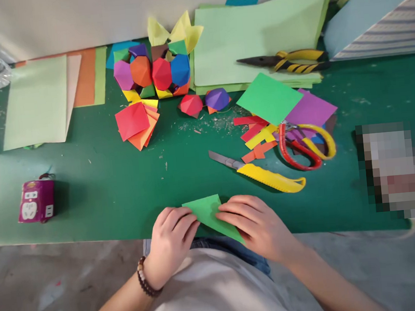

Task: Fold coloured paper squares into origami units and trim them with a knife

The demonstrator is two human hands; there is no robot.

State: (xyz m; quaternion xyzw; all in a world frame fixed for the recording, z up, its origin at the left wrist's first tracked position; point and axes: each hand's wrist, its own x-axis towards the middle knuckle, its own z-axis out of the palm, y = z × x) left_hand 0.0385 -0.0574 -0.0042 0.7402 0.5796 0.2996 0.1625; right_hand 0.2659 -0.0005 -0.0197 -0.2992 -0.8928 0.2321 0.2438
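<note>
The folded green paper triangle [207, 216] lies at the near edge of the green work mat [88, 200], slightly left of centre, with its lower tip projecting past the edge toward the person's torso. As a single sheet of thin craft paper, it should be judged very light and soft: it will bend under slight pressure, hold creases permanently and tear or crumple if gripped hard. Hold it by the edges or flat faces, away from the sharp corners. The left hand [172, 245] is on the triangle's left side, its fingers [184, 220] curled and closed against the paper. The right hand [257, 226] is on the right side, its fingers [234, 211] extended close together across the sloping edge. Both hands have hold of the paper, but the thumbs are hidden, so the exact pinch cannot be confirmed. Far right of the hands lie a yellow utility knife [267, 179] and red-and-yellow-handled scissors [301, 145], among paper strips [255, 137]. Farther back are yellow-and-black pliers [282, 62] on a stack of pale green sheets [255, 40], plus modular origami balls [151, 71]. A magenta power socket [36, 201] sits left, and a concrete floor [60, 294] shows below the near edge.
</note>
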